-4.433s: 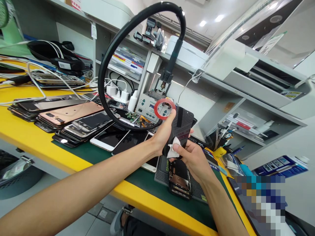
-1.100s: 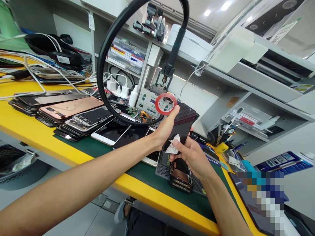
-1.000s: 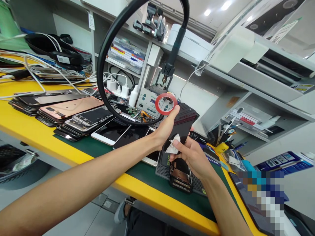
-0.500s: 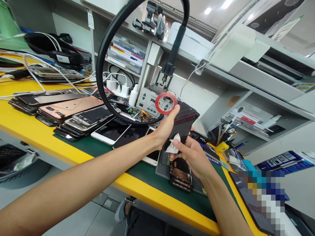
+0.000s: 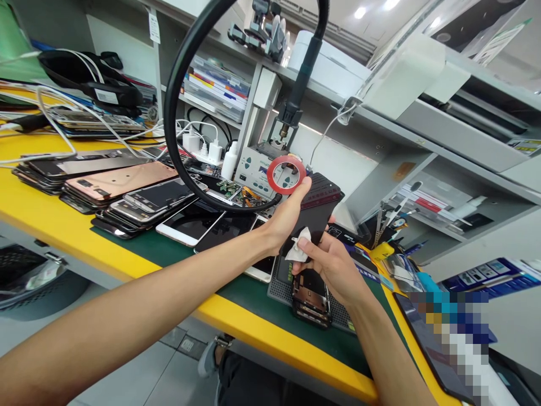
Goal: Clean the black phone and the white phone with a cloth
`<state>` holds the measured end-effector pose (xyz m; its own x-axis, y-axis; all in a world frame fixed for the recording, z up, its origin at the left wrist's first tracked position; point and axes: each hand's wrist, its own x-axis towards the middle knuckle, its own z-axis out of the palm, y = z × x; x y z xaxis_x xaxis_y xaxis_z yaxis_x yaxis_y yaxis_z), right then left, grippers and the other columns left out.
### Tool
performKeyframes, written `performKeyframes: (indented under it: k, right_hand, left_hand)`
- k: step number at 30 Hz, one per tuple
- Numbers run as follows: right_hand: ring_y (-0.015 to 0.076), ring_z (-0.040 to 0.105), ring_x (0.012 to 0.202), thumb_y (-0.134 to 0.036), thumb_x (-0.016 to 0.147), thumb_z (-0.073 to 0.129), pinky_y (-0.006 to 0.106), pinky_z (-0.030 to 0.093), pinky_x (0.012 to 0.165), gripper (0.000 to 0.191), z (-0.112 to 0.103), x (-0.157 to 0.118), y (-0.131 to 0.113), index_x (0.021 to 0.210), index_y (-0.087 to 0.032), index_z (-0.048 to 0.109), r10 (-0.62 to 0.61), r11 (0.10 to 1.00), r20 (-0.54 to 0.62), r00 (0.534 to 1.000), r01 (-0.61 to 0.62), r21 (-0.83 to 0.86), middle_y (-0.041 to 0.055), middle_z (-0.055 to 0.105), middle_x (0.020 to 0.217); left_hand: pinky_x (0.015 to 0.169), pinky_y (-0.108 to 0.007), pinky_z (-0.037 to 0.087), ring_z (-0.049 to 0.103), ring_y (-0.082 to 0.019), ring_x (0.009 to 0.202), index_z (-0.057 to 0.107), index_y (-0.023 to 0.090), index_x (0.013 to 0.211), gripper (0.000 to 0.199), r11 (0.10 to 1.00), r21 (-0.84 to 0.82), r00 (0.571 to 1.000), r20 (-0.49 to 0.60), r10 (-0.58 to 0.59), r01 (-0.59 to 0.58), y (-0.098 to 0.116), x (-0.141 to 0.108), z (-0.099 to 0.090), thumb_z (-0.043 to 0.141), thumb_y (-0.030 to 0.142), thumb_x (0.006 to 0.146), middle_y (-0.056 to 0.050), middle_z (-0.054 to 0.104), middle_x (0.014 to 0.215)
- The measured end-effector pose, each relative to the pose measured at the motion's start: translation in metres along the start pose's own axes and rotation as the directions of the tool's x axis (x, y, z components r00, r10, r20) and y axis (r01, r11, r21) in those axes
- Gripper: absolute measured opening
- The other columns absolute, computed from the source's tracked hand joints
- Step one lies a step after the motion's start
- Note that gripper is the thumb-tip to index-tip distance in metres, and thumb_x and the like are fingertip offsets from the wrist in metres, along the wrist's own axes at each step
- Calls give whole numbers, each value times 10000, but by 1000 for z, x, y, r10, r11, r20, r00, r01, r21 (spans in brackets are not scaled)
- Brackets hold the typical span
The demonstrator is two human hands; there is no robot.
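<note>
In the head view, the left hand [image 5: 287, 223] grips the flat, dark rectangular panel [image 5: 318, 211] along its left side, thumb raised near the upper corner; its other fingers are hidden behind the panel. The right hand [image 5: 332, 262] pinches a crumpled white tissue [image 5: 298, 248] under its thumb against the panel's lower end, with fingers curled behind and below. The panel is tilted, held up above the green mat [image 5: 249, 301], and bears a dark red printed band near its top.

Beside the left thumb is a red ring-shaped roll [image 5: 271, 176]; whether they touch, I cannot tell. A thick black hose [image 5: 169, 107] loops above the left forearm.

Below the right hand, a stack of phone parts with a copper-coloured layer [image 5: 310, 296] lies on a grey perforated pad [image 5: 279, 290]. To the left of the pad are 3 phones: a white-framed phone with a black screen [image 5: 190, 223], a black phone [image 5: 228, 231] and a partly covered white-edged phone [image 5: 262, 268]. Farther left lie 3 stacks of flat phone parts [image 5: 120, 183]. A white plastic bottle [image 5: 229, 162] stands beside the grey machine with green buttons [image 5: 252, 169].
</note>
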<state>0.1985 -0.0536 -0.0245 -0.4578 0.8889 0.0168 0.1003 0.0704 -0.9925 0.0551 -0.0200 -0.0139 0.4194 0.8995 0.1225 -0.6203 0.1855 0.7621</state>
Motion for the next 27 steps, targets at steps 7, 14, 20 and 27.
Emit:
performKeyframes:
  k: [7, 14, 20, 27]
  right_hand:
    - [166, 631, 635, -461, 866, 721, 327, 575, 637, 306, 0, 0, -1, 908, -190, 585, 5, 1000, 12, 1000, -5, -6, 15, 659, 780]
    - [162, 624, 635, -461, 855, 731, 317, 572, 626, 313, 0, 0, 0, 907, -187, 590, -4, 1000, 14, 1000, 4, 8, 14, 651, 771]
    - [160, 626, 626, -459, 859, 726, 316, 573, 623, 310, 0, -1, -1, 901, -185, 587, -6, 1000, 17, 1000, 6, 2, 17, 651, 769]
    - [156, 628, 622, -473, 832, 749, 320, 576, 620, 331, 0, 0, 0, 902, -191, 590, 3, 1000, 7, 1000, -3, 18, 7, 654, 787]
  left_hand:
    - [594, -292, 534, 700, -228, 736, 708, 133, 1101, 703, 1000, 3, 1000, -22, -8, 8, 2, -2, 3, 388, 723, 894, -120, 741, 895]
    - [605, -301, 543, 687, -219, 704, 718, 143, 1057, 740, 1000, 3, 999, 40, -3, 3, -3, 1, -3, 440, 788, 826, -129, 737, 925]
    - [525, -278, 502, 661, -194, 619, 712, 138, 1106, 727, 1000, 19, 1000, -18, -12, 12, 0, -1, 1, 393, 748, 873, -121, 740, 881]
    - [588, -289, 534, 682, -206, 679, 718, 123, 1086, 728, 1000, 24, 1000, -4, 12, -12, -1, 1, 0, 392, 740, 880, -131, 737, 915]
